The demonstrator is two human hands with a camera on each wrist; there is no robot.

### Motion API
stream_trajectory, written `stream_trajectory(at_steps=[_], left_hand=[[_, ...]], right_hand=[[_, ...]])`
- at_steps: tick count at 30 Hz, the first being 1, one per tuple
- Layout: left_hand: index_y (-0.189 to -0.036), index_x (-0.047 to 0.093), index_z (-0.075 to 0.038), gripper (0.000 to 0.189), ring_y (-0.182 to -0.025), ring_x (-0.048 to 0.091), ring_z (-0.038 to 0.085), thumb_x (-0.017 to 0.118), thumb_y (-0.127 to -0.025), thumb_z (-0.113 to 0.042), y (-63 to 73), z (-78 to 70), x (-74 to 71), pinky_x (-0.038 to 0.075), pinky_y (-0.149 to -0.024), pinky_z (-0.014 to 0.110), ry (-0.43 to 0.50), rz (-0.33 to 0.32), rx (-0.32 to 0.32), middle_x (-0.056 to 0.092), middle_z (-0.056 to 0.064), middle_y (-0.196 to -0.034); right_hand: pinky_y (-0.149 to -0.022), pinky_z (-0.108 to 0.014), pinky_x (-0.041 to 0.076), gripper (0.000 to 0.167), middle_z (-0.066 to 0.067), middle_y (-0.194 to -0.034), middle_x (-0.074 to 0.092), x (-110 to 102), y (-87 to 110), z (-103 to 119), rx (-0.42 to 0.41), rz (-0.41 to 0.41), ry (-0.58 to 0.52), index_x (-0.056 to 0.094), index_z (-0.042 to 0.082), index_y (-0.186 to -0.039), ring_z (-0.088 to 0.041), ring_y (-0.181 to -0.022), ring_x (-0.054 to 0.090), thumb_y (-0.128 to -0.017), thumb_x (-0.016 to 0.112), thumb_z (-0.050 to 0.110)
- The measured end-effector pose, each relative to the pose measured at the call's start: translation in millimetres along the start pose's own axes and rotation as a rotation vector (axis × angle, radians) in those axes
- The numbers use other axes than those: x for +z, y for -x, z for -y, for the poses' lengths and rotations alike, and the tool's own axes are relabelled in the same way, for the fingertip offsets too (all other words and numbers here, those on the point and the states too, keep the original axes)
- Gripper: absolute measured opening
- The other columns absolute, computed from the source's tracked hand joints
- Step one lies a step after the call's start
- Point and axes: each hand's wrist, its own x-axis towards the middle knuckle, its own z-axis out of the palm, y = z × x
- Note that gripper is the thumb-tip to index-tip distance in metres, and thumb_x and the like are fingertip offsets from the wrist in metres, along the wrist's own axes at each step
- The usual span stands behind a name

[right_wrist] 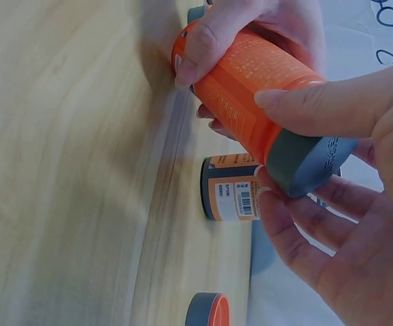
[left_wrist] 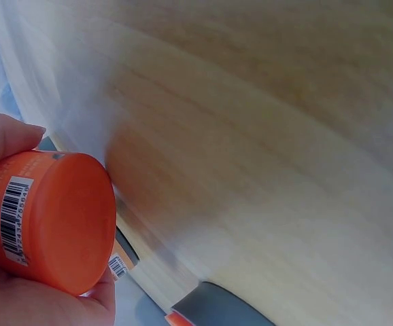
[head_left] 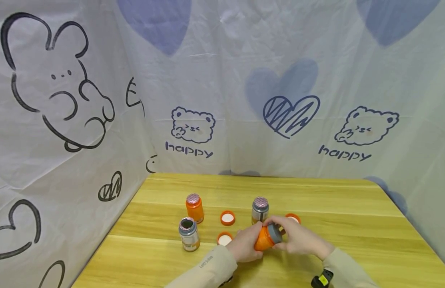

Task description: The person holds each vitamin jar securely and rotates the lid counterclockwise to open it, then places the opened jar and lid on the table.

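Observation:
An orange bottle with a grey cap is held tilted above the table. My left hand grips its body; in the left wrist view the flat orange base and a barcode show. Around the cap end curls my right hand. Seen from the right wrist, that thumb lies along the bottle near the cap, with fingers bent on the cap's other side. Just behind the hands stands a grey bottle with a shiny seal on top.
Left of the hands stand an orange bottle with a shiny top and a grey bottle with a dark opening. Upturned caps with white insides lie between. Another cap is partly hidden behind my right hand.

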Motion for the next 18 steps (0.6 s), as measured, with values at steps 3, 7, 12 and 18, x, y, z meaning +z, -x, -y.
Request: stream_trajectory(at_steps=[3,7,12,18], left_hand=[[-0.125,0.048,-0.017,0.063,-0.091,0.057,0.005,0.084,-0.075,-0.009,1.1,-0.3,0.0,0.037,-0.077,0.027,0.005,0.002,-0.005,0.064,-0.005,-0.109],[-0.126,0.048,-0.018,0.063,-0.091,0.057,0.005,0.084,-0.075,-0.010,0.0,1.2,1.0,0.038,-0.078,0.028,0.006,-0.002,-0.002,0.064,-0.005,-0.109],[-0.125,0.048,-0.016,0.063,-0.088,0.057,0.006,0.084,-0.074,-0.009,1.3,1.9,0.4,0.038,-0.076,0.028,0.011,-0.016,0.006,0.063,-0.005,-0.106],[-0.122,0.049,-0.017,0.060,-0.088,0.057,0.005,0.084,-0.074,-0.009,-1.6,1.4,1.7,0.038,-0.076,0.030,0.022,-0.009,0.010,0.063,-0.006,-0.104]], right_hand=[[-0.088,-0.030,0.058,0.055,-0.003,-0.125,0.065,1.2,0.2,-1.5,-0.006,0.007,-0.038,0.057,0.017,-0.126,-0.017,-0.110,0.063,-0.079,0.084,0.009],[-0.084,-0.029,0.058,0.055,-0.006,-0.128,0.063,1.3,1.2,-2.7,-0.016,0.004,-0.084,0.057,0.016,-0.129,-0.021,-0.112,0.062,-0.082,0.084,0.022],[-0.081,-0.027,0.057,0.055,-0.006,-0.129,0.064,3.2,0.2,-0.7,0.021,-0.009,-0.103,0.058,0.016,-0.130,-0.021,-0.111,0.062,-0.086,0.078,0.043],[-0.077,-0.026,0.057,0.044,-0.006,-0.119,0.067,3.3,-1.2,0.6,0.091,-0.031,-0.133,0.060,0.015,-0.126,-0.019,-0.102,0.064,-0.095,0.067,0.045]])
